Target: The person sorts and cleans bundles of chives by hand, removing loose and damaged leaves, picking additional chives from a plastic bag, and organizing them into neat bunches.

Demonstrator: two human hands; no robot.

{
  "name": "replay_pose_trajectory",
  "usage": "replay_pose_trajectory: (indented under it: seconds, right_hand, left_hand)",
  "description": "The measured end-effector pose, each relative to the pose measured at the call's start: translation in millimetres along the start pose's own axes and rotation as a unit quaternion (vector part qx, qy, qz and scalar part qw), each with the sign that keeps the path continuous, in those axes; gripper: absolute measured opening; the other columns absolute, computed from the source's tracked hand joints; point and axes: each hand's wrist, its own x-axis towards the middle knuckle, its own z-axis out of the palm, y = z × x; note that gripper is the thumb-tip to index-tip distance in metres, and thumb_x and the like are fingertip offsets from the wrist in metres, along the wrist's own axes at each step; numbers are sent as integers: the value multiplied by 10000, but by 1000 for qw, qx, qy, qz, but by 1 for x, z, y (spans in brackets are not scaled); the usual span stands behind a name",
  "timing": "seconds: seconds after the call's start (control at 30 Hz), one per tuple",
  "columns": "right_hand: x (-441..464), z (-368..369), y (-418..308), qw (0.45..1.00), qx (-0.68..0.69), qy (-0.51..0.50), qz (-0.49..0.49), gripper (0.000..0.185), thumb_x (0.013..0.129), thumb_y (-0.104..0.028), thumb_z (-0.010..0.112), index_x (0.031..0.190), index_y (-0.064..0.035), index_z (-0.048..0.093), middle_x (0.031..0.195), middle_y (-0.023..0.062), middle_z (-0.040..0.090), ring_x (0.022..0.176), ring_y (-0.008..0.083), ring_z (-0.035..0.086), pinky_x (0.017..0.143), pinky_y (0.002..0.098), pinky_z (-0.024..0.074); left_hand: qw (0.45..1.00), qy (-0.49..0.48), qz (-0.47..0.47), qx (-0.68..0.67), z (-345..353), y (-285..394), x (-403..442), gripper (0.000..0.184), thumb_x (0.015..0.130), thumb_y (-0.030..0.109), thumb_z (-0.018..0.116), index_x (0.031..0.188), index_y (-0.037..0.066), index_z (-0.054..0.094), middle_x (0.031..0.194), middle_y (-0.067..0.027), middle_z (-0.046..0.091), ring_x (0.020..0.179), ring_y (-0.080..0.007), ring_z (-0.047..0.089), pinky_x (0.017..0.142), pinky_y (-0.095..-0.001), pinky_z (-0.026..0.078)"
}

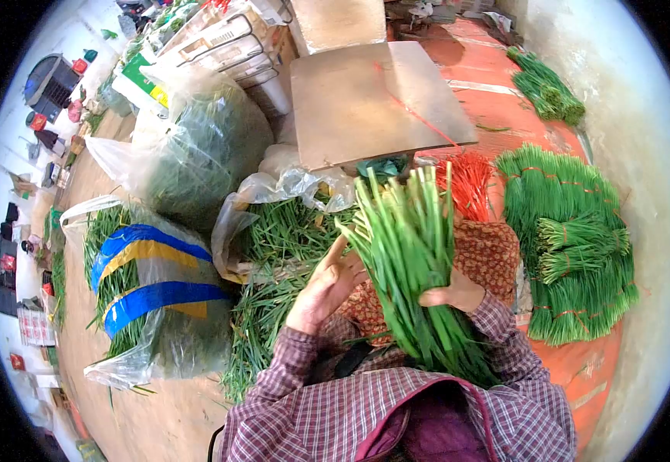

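My right hand (458, 294) is wrapped round a thick bunch of garlic chives (404, 254). The bunch is held upright over my lap, its pale cut ends at the top and its dark leaves hanging down towards my jacket. To the left of it, my left hand (329, 286) is raised with the fingers apart and nothing in them, close to the stalks. Loose green leaves (288, 231) lie in an opened clear plastic bag (231, 223) beyond that hand, and more spill down beside my left sleeve.
Tied chive bundles (566, 177) are stacked on the orange floor covering (497, 108) at right, with another bundle (547, 88) farther back. Red ties (470, 185) lie near a brown board (373, 100). Filled plastic bags (204, 146) stand at left; a wall (620, 100) bounds the right.
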Motion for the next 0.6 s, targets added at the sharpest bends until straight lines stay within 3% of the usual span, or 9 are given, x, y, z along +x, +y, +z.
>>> replay_pose_trajectory:
  seconds: [0.03,0.1,0.13,0.17,0.23,0.27,0.4,0.53,0.6]
  right_hand:
    - [7,8,2,1000,2,-6,0,848,717,-298,773,1376,-2,327,1242,110,522,1140,197,481,1004,364,366]
    - [20,20,8,983,-124,45,-129,956,689,-398,785,1388,9,275,1223,160,536,1084,241,548,954,365,421]
    - [20,22,5,952,-289,85,-62,1069,643,-476,788,1403,7,211,1205,231,534,1005,331,605,866,398,486]
    - [20,26,1,952,-289,84,-66,1069,643,-476,788,1403,7,211,1205,231,534,1005,331,605,866,398,486]
    - [18,44,-24,892,-434,117,41,1102,601,-492,805,1386,16,224,1231,219,519,1028,335,602,878,392,483]
    - [20,46,-14,887,-441,137,-15,1127,570,-519,803,1381,5,220,1183,266,526,957,410,604,805,434,510]
    - [21,59,-9,857,-491,157,12,1158,563,-499,801,1412,-29,170,1158,230,538,891,372,626,728,455,523]
    - [15,72,-7,844,-510,163,-13,1223,551,-517,803,1427,-29,103,1123,238,494,863,385,613,716,458,520]
    - [9,71,-13,856,-497,143,-10,1228,552,-534,795,1427,-28,98,1166,252,475,918,403,592,754,463,509]
  left_hand:
    - [1000,18,20,-2,7,-2,0,1104,641,600,728,1439,39,213,1462,-155,280,1331,-319,292,1098,-476,240]
    - [997,19,68,20,15,5,8,1108,629,628,694,1458,103,178,1465,-118,278,1337,-290,285,1106,-450,245]
    - [997,36,63,28,11,4,5,1101,628,633,688,1455,104,188,1458,-114,291,1330,-284,300,1101,-451,262]
    - [996,51,58,36,2,-1,2,1094,627,638,682,1451,106,197,1451,-110,304,1324,-277,314,1095,-452,278]
    - [995,68,73,-19,-8,-8,1,1134,592,516,797,1440,79,184,1411,-81,347,1265,-242,394,1034,-396,373]
    - [995,62,73,-14,-13,-11,-2,1128,586,516,800,1432,73,199,1398,-80,364,1258,-238,401,1033,-393,373]
    - [993,98,62,-6,-22,-21,-4,1111,570,494,827,1398,39,242,1342,-82,426,1217,-230,439,1005,-380,402]
    - [992,82,72,-65,-21,-22,10,793,730,246,742,1355,14,313,1268,-116,490,1121,-239,527,928,-370,475]
    - [993,60,44,-89,-25,-19,17,740,731,245,729,1325,3,359,1220,-128,528,1072,-248,559,907,-373,490]
